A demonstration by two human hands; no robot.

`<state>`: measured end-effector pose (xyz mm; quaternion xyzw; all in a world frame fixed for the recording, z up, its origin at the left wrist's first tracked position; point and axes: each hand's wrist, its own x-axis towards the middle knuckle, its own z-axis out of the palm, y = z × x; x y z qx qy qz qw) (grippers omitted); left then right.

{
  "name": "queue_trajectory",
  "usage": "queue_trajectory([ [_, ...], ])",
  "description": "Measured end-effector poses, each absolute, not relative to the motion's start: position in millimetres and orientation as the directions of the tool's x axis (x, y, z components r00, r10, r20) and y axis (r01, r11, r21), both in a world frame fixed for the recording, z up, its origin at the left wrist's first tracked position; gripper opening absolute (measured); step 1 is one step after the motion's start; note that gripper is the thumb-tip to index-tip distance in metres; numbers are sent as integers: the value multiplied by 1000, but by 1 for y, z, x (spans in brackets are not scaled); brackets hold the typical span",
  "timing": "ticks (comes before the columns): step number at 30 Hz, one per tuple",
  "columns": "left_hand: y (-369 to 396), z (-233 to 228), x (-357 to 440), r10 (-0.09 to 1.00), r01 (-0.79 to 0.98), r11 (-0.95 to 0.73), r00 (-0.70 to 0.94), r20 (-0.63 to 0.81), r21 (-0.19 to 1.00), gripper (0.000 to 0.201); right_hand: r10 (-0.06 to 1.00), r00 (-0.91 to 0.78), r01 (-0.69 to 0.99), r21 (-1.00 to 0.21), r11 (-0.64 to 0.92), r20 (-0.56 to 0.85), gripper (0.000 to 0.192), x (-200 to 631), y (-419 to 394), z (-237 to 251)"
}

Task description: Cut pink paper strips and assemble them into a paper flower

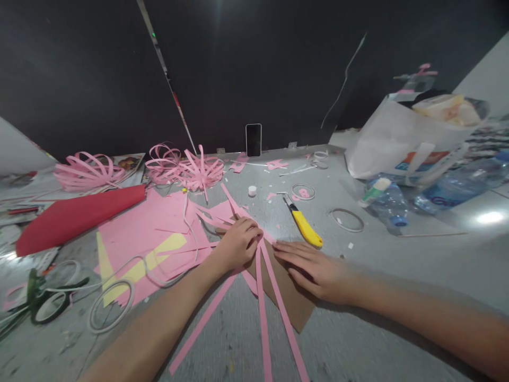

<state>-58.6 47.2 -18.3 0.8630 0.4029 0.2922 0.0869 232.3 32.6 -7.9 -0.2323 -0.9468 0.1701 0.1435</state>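
Several long pink paper strips [260, 297] fan out toward me from one crossing point over a piece of brown cardboard [296, 302]. My left hand [238, 241] is closed at that crossing, its curled fingers pressing on the strips and partly hiding them. On the cardboard's right side, my right hand [314, 268] lies with its fingers stretched out, the tips close to the strips. A yellow utility knife [305, 227] rests on the table just beyond my right hand. Pink paper sheets [135, 223] are spread to the left of my left hand.
Pink paper-strip balls [202, 172] sit at the back left, near a red sheet [83, 215]. Green-handled scissors [32, 297] and a white cable [93, 318] lie at left. A phone [253, 140] leans on the dark wall. A white bag [382, 138] and plastic bottles [389, 204] stand right.
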Motion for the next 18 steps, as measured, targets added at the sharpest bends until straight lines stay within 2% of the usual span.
queue_trajectory([
  [5,47,-18,-59,747,694,-647,493,446,316,18,449,-872,395,-262,881,196,54,229,30,-5],
  [8,44,-17,-55,744,758,-623,498,446,194,19,475,-836,460,-121,880,276,47,226,22,-10],
  [11,37,-15,-45,803,859,-505,436,405,77,18,518,-778,556,5,831,356,38,225,16,-13],
  [13,31,-13,-39,854,911,-408,356,379,65,17,534,-759,577,2,817,372,33,226,17,-12],
  [18,21,-5,-32,897,953,-238,141,419,189,19,585,-701,572,-168,803,409,35,232,32,-11],
])
